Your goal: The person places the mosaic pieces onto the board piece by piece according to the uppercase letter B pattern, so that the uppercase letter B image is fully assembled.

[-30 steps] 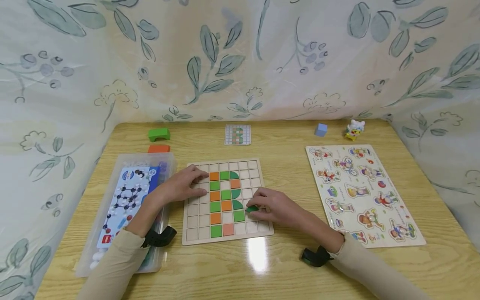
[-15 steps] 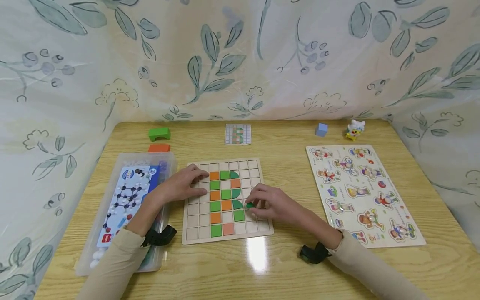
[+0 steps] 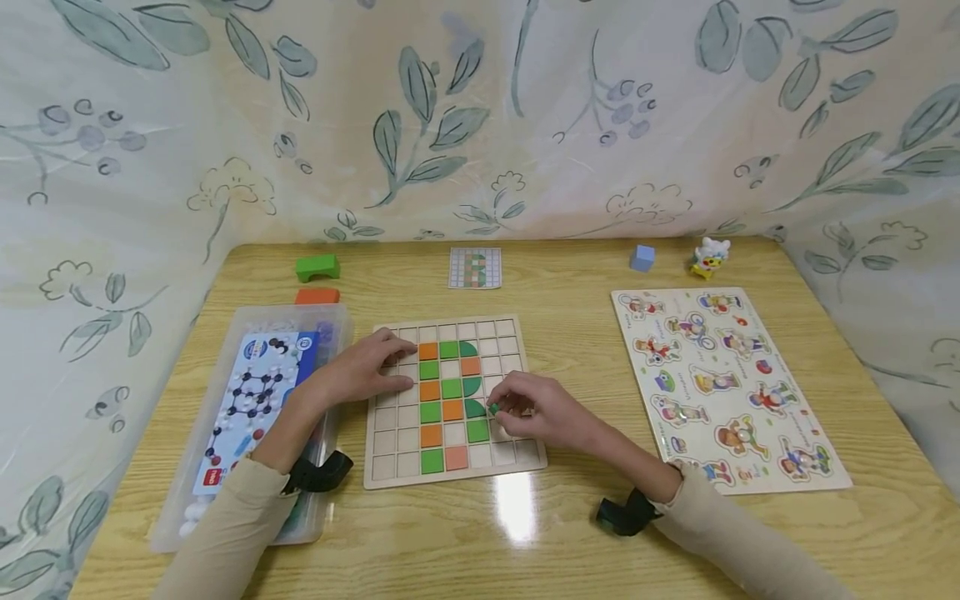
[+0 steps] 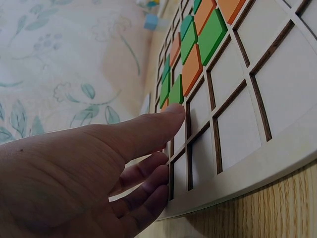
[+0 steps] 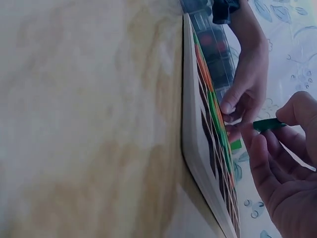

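Note:
A wooden grid board (image 3: 386, 444) lies on the table, with orange, salmon and green square tiles and rounded dark green tiles set in its middle columns. On its left side rests my left hand (image 3: 360, 367), thumb and fingers relaxed and apart. In the left wrist view the thumb (image 4: 171, 115) touches the grid near a green tile (image 4: 176, 90). My right hand (image 3: 546, 408) hovers over the board's right half, pinching a small dark green tile (image 5: 267, 124) between thumb and fingertips. The tile is seen nearly edge-on, close beside a rounded green tile (image 3: 476, 408) in the grid.
Left of the board stands a clear plastic box (image 3: 253, 315) with a molecule picture. Behind are a green arch block (image 3: 318, 267), an orange block (image 3: 318, 296), a pattern card (image 3: 475, 268), a blue cube (image 3: 642, 258) and a toy figure (image 3: 709, 257). A picture puzzle (image 3: 720, 417) lies right.
My right hand has shifted slightly left and away from me, and the green tile has turned in its fingertips toward the rounded tiles. My left hand has stayed in place.

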The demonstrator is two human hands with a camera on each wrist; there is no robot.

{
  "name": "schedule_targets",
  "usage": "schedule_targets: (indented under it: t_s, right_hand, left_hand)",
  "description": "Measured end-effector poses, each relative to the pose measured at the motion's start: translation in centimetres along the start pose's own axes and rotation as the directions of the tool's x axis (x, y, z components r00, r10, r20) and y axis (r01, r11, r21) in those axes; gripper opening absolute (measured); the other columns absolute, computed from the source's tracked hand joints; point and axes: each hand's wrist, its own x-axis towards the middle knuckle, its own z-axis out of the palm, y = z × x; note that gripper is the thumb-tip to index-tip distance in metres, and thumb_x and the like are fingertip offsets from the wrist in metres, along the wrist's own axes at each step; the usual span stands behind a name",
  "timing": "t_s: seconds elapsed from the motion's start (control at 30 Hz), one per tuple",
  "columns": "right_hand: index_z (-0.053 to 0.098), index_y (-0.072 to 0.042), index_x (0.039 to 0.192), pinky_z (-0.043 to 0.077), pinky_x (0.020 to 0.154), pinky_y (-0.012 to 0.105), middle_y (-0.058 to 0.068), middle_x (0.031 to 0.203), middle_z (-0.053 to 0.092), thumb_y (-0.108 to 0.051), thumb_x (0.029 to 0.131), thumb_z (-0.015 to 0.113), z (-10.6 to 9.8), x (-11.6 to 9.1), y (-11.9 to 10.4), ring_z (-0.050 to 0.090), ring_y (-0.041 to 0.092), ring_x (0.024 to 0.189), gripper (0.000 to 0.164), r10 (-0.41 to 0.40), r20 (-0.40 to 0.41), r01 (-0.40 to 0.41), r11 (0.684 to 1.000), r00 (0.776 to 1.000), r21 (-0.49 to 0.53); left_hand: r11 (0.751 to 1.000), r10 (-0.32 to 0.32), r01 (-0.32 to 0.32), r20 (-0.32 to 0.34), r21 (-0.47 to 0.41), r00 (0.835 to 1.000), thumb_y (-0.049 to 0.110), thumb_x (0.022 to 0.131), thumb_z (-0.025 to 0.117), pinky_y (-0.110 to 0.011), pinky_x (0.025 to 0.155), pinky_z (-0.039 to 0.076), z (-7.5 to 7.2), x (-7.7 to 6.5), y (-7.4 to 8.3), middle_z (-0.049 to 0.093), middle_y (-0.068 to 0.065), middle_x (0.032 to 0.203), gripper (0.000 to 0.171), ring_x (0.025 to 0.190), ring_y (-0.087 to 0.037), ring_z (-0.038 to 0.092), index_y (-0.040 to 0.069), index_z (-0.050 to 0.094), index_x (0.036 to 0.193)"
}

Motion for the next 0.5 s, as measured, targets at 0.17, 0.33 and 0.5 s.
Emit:
schedule_targets:
  t_s: [0.17,0.33,0.5]
  right_hand:
    - [0.065,-0.004,0.105,0.055,0.075,0.022,0.010,0.099,0.066,-0.005,0.090,0.065,0.9,-0.1,0.0,0.064,0.010,0.087,0.015,-0.028,0.048,0.025,0.999,0.998,0.047]
    - [0.063,-0.006,0.104,0.055,0.073,0.022,0.008,0.098,0.066,-0.005,0.090,0.065,1.9,-0.1,-0.1,0.066,0.010,0.086,0.014,-0.095,0.086,0.094,0.995,0.992,0.013]
    - [0.064,-0.007,0.104,0.054,0.071,0.019,0.004,0.096,0.066,-0.007,0.090,0.066,2.2,0.1,-0.2,0.063,0.005,0.082,0.014,-0.131,0.093,0.137,0.989,0.987,-0.056]
  left_hand:
    - [1.000,0.006,-0.006,-0.006,-0.001,1.000,0.026,0.089,0.070,-0.036,0.084,0.043,0.0,0.0,0.0,0.055,-0.012,0.115,0.051,0.096,-0.020,0.050,0.004,0.056,0.134]
    - [1.000,0.014,-0.014,-0.008,0.000,1.000,0.026,0.089,0.070,-0.036,0.084,0.044,0.1,0.1,-0.2,0.055,-0.011,0.115,0.051,0.096,-0.020,0.051,0.004,0.056,0.134]
    - [1.000,0.008,-0.008,-0.004,-0.007,1.000,0.026,0.089,0.070,-0.036,0.084,0.043,0.1,0.1,-0.1,0.055,-0.011,0.115,0.051,0.096,-0.020,0.050,0.005,0.056,0.134]
